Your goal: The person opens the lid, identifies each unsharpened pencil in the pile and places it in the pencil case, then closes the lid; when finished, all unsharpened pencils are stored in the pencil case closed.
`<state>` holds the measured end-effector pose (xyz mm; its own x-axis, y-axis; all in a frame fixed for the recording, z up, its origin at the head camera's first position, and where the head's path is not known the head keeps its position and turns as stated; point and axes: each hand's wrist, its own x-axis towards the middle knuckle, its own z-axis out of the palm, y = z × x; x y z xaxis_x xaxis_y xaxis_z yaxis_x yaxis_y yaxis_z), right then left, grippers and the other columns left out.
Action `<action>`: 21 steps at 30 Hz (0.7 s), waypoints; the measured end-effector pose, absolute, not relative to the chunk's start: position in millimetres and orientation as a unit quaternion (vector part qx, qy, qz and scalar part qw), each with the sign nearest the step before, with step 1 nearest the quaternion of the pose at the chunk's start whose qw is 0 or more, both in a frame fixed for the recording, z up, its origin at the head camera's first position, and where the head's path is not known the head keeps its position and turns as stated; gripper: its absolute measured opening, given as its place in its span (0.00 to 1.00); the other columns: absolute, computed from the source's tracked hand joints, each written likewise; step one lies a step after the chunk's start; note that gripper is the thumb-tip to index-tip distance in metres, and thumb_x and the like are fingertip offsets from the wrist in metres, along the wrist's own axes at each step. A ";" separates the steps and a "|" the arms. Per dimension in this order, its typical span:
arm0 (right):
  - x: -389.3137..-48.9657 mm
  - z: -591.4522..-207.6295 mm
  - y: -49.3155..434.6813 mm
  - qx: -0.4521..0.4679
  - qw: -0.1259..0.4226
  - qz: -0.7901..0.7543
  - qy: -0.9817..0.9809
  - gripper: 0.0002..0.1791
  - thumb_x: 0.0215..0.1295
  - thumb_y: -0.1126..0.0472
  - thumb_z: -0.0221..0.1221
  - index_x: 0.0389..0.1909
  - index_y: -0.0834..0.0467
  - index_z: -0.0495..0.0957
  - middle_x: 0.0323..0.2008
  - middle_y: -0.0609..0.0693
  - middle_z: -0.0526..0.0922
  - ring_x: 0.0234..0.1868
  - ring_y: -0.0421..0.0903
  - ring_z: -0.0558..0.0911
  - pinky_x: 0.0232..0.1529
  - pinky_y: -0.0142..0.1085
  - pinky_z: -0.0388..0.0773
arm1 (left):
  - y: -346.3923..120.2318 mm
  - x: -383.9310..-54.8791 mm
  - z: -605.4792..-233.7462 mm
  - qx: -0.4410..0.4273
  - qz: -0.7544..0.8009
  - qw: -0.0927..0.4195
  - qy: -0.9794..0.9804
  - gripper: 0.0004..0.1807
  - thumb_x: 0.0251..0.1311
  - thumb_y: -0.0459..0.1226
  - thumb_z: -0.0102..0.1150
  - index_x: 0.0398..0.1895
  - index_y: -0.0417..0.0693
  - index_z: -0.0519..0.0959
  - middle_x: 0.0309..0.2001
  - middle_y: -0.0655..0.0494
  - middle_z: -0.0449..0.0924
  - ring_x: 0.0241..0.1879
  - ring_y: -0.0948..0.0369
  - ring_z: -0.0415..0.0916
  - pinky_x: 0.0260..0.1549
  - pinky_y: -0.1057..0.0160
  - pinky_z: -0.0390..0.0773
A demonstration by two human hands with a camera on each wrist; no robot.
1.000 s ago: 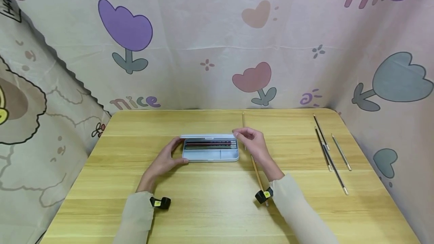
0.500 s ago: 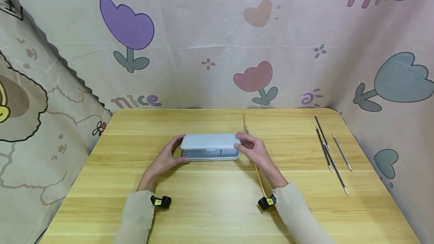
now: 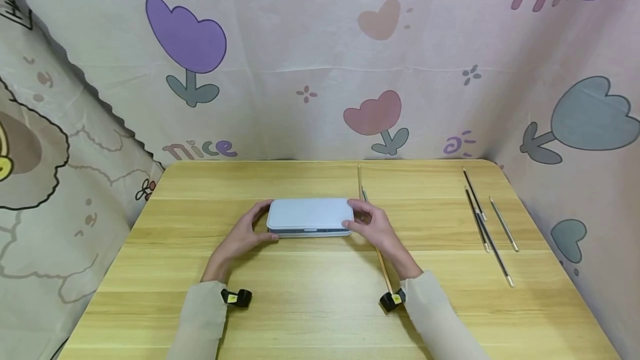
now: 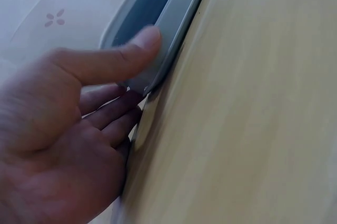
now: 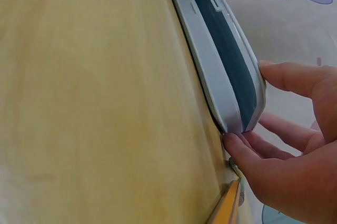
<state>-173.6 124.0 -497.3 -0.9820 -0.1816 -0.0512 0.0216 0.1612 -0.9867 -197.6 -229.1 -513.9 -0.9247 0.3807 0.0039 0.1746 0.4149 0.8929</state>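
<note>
A pale blue pencil case (image 3: 310,213) rests on the table with its lid lowered nearly onto the base. A narrow dark gap shows along its front in both wrist views. My left hand (image 3: 246,231) holds the case's left end, thumb (image 4: 145,45) across the front edge of the base and fingers behind. At the right end, my right hand (image 3: 375,228) grips the lid, with one fingertip (image 5: 271,69) against the lid's edge and others by the case's corner. The lid hides the inside in the head view.
A yellow wooden pencil (image 3: 383,271) lies partly under my right forearm, with a grey pencil (image 3: 364,193) beside it. Several dark pencils (image 3: 492,246) lie to the right, along with a grey-green pencil (image 3: 504,224). A patterned cloth (image 3: 280,43) hangs behind the table (image 3: 310,304).
The lid has swung down from upright, covering the pencils inside the case. My right hand has moved with it toward me and down; my left hand has stayed put.
</note>
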 end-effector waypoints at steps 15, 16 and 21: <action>-174.3 -501.1 122.5 -0.066 0.085 -0.650 0.752 0.39 0.63 0.71 0.68 0.74 0.68 0.63 0.69 0.65 0.71 0.70 0.60 0.71 0.67 0.38 0.72 | -231.3 -196.9 -512.9 0.170 0.513 0.098 0.836 0.41 0.69 0.44 0.65 0.80 0.47 0.59 0.79 0.41 0.54 0.79 0.43 0.48 0.77 0.43 0.49; -174.2 -501.1 122.8 -0.068 0.083 -0.648 0.754 0.38 0.64 0.71 0.67 0.74 0.68 0.63 0.69 0.65 0.71 0.70 0.60 0.71 0.67 0.39 0.72 | -231.3 -197.0 -513.0 0.171 0.513 0.097 0.835 0.41 0.69 0.44 0.66 0.80 0.47 0.59 0.79 0.41 0.54 0.79 0.43 0.49 0.77 0.43 0.49; -173.5 -501.4 124.4 -0.068 0.083 -0.641 0.760 0.37 0.65 0.70 0.67 0.74 0.66 0.65 0.68 0.64 0.72 0.69 0.60 0.72 0.67 0.40 0.73 | -231.3 -196.6 -512.3 0.172 0.514 0.095 0.835 0.40 0.69 0.43 0.66 0.80 0.47 0.60 0.79 0.42 0.54 0.78 0.43 0.50 0.76 0.43 0.50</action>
<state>-173.5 124.4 -501.4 -0.9769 -0.2100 -0.0400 0.0043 0.1678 -0.9858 -196.6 -231.3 -512.3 -0.9224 0.3859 0.0182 0.1899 0.4118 0.8913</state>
